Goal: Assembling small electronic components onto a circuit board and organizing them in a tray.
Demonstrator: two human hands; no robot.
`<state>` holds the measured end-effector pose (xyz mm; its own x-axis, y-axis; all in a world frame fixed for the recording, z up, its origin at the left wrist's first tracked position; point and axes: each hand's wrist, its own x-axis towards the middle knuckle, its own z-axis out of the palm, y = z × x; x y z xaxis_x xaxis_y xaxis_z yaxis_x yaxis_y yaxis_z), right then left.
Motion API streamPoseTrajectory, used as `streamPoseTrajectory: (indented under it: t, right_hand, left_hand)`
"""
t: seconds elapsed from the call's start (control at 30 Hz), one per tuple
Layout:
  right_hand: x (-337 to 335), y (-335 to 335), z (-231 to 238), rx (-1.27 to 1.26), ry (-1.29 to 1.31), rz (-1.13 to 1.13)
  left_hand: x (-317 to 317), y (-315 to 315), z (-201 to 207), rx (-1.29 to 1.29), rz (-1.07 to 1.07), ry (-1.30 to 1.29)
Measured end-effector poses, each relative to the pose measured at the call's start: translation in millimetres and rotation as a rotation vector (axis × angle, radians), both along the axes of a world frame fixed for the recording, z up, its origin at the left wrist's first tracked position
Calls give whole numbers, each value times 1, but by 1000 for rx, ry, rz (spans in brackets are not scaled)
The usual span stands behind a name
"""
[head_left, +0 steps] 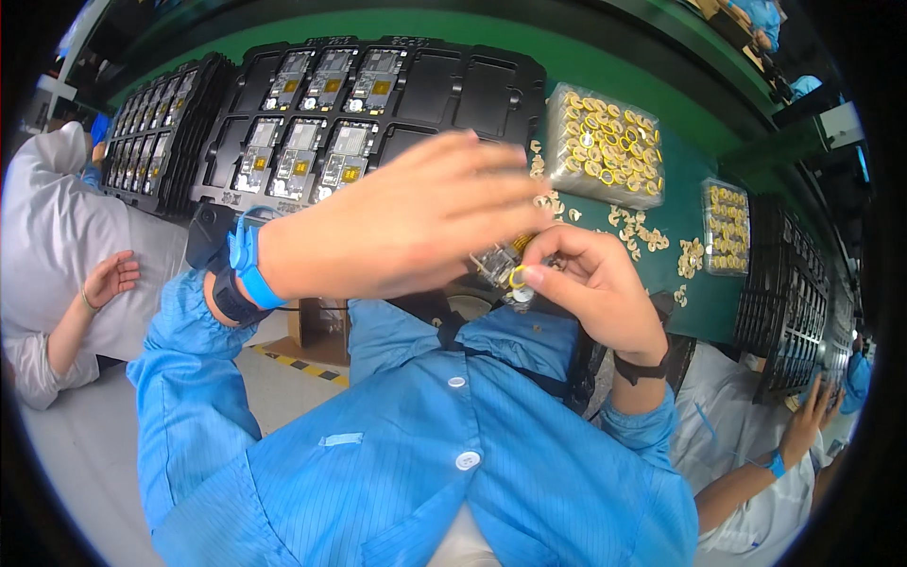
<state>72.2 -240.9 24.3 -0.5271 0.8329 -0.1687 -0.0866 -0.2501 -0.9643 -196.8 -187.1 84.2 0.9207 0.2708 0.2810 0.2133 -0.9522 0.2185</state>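
Stretched out over the lap and table edge, my left hand (406, 219) has blurred fingers pointing right. A small circuit board (493, 265) sits under its index finger, seemingly gripped by that hand, though its thumb is largely hidden. My right hand (600, 288) comes up from the right with thumb and index finger pinched together. At their tips is a small yellow-ringed round part (517, 277), against the board's near edge. Below the board a shiny round piece (521, 296) shows, partly covered.
Behind my left hand lies a black tray (425, 90) with several circuit boards. Clear trays of yellow-ringed parts (605, 142) stand right of it, with small pale pieces (638, 231) scattered on the green table. Stacked black trays (794, 283) stand far right. Co-workers' hands (111, 279) show on both sides.
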Motion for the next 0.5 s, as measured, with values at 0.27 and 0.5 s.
streamPoseTrajectory:
  t: [0.27, 0.5]
  right_hand:
    - [-40, -21, -33, -17, 337, -498]
    - [-46, -25, -33, 270, -18, -526]
  left_hand:
    - [19, -72, -68, -1372, 560, -905]
    - [45, -88, -95, -1307, 623, -1169]
